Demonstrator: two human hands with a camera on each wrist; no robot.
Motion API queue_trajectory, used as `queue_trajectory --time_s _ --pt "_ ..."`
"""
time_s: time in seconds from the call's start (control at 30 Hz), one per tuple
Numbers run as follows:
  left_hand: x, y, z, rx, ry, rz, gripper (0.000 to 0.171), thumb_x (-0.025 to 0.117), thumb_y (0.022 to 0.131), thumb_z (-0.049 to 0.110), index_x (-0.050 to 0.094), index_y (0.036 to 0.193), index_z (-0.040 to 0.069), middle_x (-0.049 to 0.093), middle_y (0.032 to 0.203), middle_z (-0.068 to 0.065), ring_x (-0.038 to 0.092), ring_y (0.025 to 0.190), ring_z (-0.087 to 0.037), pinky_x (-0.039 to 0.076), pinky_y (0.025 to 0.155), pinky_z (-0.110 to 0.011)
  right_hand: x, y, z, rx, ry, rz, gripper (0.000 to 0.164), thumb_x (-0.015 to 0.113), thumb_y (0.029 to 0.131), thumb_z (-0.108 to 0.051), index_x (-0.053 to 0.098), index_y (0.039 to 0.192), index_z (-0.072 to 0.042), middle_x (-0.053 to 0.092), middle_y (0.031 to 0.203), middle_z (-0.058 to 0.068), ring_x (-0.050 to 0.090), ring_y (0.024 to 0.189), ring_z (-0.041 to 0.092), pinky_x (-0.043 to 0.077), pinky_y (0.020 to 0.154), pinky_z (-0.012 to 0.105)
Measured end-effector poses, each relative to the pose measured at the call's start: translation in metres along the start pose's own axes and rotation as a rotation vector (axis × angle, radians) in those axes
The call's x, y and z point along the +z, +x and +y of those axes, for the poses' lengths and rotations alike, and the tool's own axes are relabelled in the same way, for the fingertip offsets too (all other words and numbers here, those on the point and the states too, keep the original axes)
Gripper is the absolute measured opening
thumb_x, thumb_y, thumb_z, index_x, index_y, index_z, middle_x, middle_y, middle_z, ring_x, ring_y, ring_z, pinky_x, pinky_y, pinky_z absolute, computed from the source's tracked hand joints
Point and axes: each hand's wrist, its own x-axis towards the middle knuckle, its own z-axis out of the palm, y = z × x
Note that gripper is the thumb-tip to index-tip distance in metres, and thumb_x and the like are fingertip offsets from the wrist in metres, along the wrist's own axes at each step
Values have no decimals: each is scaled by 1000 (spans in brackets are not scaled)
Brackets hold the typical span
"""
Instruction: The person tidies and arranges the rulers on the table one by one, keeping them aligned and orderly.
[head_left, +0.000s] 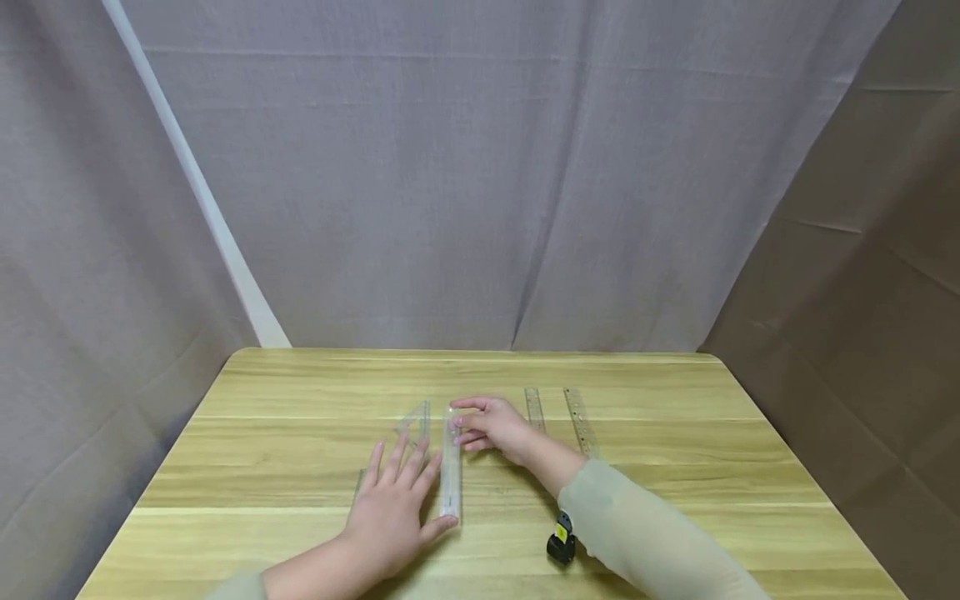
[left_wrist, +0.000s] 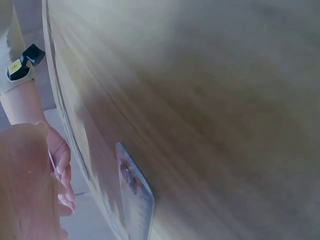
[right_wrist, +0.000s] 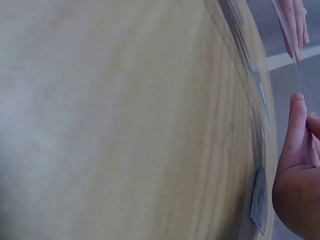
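Clear ruler held lengthwise between two hands

A clear ruler (head_left: 450, 475) points from the table's far edge toward its near side, a little left of the middle of the table (head_left: 262, 433); in the right wrist view it looks raised off the surface. The right hand (head_left: 495, 427) pinches its far end between thumb and fingers. The left hand (head_left: 390, 508) has its fingers spread and fairly straight, the thumb touching the ruler's near end; whether it grips there, I cannot tell. A transparent set square (head_left: 425, 417) sits just beyond the left fingers, partly hidden by them, and a strip of another clear piece (head_left: 359, 480) shows beside that hand, toward the table's left edge. Toward the right edge, a narrow ruler (head_left: 533, 408) and a holed ruler (head_left: 578, 417) lie side by side, apart, near the right forearm.
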Motion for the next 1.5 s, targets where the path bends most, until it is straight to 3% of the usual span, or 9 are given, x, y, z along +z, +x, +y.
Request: queue_trajectory --time_s 0.27,0.43,0.73,1.23,1.5 --pt "-5 -15 1 19 -45 8 85 44 90 74 46 149 14 32 159 -13 17 148 -41 10 116 -64 9 -9 4 10 9 -38 44 64 95 -7 54 137 1 71 103 14 72 77 19 61 69 31" --pt "-5 -22 0 16 -65 -3 84 42 90 75 45 150 15 32 159 -13 18 148 -41 8 117 -64 15 -13 6 28 37 -50 43 64 95 -6 54 136 1 71 103 15 72 75 19 60 68 30" --pt "-5 -36 -3 12 -46 23 87 40 88 79 48 148 16 39 156 -12 24 146 -40 7 117 -63 29 -20 9 37 48 -52 40 64 94 -3 58 132 2 71 102 18 72 76 21 61 68 32" --pt "5 -53 -10 7 19 26 89 34 86 83 54 144 19 45 152 -8 28 145 -40 16 115 -62 49 -24 16 55 7 -42 33 66 91 -1 62 124 1 71 89 17 72 69 19 60 62 31" --pt "10 -61 -12 -5 -13 11 91 33 85 84 54 144 18 45 152 -8 26 146 -39 7 118 -60 61 -31 14 81 -13 -17 31 68 91 -1 60 120 3 70 87 16 70 64 18 60 58 29"
